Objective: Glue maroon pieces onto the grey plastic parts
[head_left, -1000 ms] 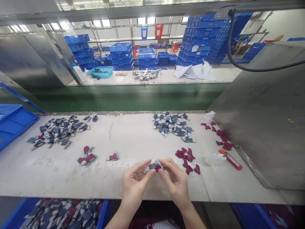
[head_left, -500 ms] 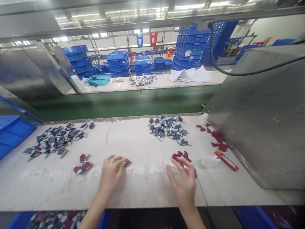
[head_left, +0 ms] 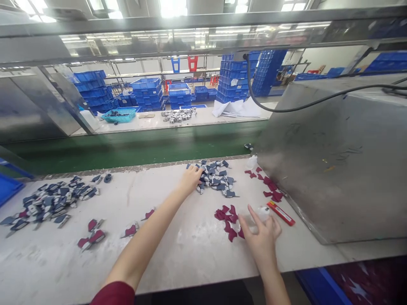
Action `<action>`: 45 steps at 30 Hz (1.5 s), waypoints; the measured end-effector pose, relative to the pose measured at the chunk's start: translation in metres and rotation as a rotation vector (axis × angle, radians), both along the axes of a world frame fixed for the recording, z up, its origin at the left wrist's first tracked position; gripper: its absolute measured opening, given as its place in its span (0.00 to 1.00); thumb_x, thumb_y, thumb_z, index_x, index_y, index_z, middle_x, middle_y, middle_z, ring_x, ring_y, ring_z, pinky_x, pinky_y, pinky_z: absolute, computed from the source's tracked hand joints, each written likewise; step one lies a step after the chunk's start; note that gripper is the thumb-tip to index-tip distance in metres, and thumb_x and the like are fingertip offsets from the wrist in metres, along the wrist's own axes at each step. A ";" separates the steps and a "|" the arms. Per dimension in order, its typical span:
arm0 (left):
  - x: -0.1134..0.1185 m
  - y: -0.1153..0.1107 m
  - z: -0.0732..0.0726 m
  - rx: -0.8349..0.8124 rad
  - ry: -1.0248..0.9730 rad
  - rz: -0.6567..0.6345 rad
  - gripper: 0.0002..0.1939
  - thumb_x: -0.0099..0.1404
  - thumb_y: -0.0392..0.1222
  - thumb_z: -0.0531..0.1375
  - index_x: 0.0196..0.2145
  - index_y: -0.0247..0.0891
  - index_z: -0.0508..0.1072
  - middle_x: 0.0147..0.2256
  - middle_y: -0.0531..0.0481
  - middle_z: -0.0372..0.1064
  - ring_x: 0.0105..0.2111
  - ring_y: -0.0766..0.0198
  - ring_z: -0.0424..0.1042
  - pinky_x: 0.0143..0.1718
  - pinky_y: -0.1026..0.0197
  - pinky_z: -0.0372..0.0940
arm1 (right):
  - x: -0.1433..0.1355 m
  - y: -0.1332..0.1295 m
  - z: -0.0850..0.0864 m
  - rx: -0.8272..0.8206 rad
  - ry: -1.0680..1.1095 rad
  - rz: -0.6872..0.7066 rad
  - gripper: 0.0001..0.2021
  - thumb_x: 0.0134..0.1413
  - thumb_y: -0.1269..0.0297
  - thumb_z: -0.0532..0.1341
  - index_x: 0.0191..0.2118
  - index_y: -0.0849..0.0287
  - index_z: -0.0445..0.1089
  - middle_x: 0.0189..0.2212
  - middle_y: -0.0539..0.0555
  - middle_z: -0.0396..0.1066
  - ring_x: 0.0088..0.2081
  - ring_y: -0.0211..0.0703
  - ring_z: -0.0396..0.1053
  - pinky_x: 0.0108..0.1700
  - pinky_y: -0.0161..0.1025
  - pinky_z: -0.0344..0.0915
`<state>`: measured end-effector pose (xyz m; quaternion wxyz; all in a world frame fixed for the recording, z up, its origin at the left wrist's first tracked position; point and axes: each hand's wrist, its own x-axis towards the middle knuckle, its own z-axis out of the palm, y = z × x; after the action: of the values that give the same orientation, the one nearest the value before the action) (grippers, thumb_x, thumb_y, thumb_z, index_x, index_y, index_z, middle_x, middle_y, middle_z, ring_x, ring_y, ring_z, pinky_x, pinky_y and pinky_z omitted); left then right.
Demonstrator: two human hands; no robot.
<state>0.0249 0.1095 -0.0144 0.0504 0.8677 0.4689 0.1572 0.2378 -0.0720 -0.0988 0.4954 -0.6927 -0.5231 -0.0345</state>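
My left hand (head_left: 192, 177) reaches to the left edge of a pile of small dark grey and white moulded pieces (head_left: 219, 180). Its fingers curl closed on one piece there, mostly hidden by the hand. My right hand (head_left: 263, 235) is open over a translucent plastic bottle (head_left: 262, 213) lying on the table, thumb and fingers apart around it; whether they touch it I cannot tell. Beside that hand lie several loose maroon cut-outs (head_left: 228, 215). Under my left forearm sits a maroon-topped piece (head_left: 148, 214), with another maroon-topped piece (head_left: 130, 230) to its left.
A larger pile of grey and white pieces (head_left: 52, 199) covers the left side, near a maroon-topped group (head_left: 92, 237). At right are more maroon cut-outs (head_left: 270, 186), a red packet (head_left: 281, 213) and a metal housing (head_left: 333, 169). A green belt (head_left: 143, 148) runs behind the table.
My left hand has left the maroon-topped piece on the table and moved forward and right to the grey pile. My right hand has shifted from the maroon cut-outs to the bottle. The view has turned.
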 end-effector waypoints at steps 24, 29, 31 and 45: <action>-0.080 -0.151 0.007 -0.352 -0.129 -0.156 0.30 0.57 0.36 0.69 0.56 0.46 0.66 0.59 0.42 0.64 0.59 0.47 0.62 0.57 0.44 0.63 | -0.065 -0.030 0.029 0.029 0.725 0.219 0.20 0.53 0.49 0.65 0.42 0.62 0.76 0.37 0.61 0.78 0.36 0.52 0.76 0.33 0.42 0.71; -0.084 -0.150 -0.013 -0.251 -0.071 -0.131 0.12 0.66 0.33 0.61 0.46 0.44 0.72 0.58 0.44 0.68 0.59 0.50 0.63 0.57 0.45 0.64 | -0.085 -0.034 0.036 -0.039 0.751 0.271 0.17 0.50 0.52 0.68 0.37 0.62 0.78 0.32 0.59 0.79 0.31 0.50 0.76 0.32 0.41 0.72; -0.078 -0.155 -0.022 -0.217 -0.097 -0.081 0.06 0.67 0.34 0.60 0.42 0.41 0.72 0.50 0.44 0.73 0.53 0.52 0.68 0.53 0.47 0.67 | -0.092 -0.034 0.037 -0.027 0.712 0.291 0.15 0.49 0.53 0.68 0.35 0.61 0.78 0.29 0.57 0.78 0.28 0.48 0.75 0.30 0.40 0.72; -0.073 -0.167 -0.027 -0.244 -0.188 -0.009 0.03 0.70 0.37 0.57 0.40 0.40 0.71 0.40 0.47 0.76 0.42 0.55 0.72 0.45 0.51 0.67 | -0.091 -0.022 0.028 -0.020 0.420 0.362 0.13 0.54 0.54 0.66 0.33 0.60 0.79 0.28 0.57 0.80 0.29 0.51 0.78 0.31 0.42 0.76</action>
<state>-0.0484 -0.0578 -0.0417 0.1999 0.8386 0.4739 0.1794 0.1468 -0.0943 -0.0705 0.5841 -0.5850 -0.5243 0.2043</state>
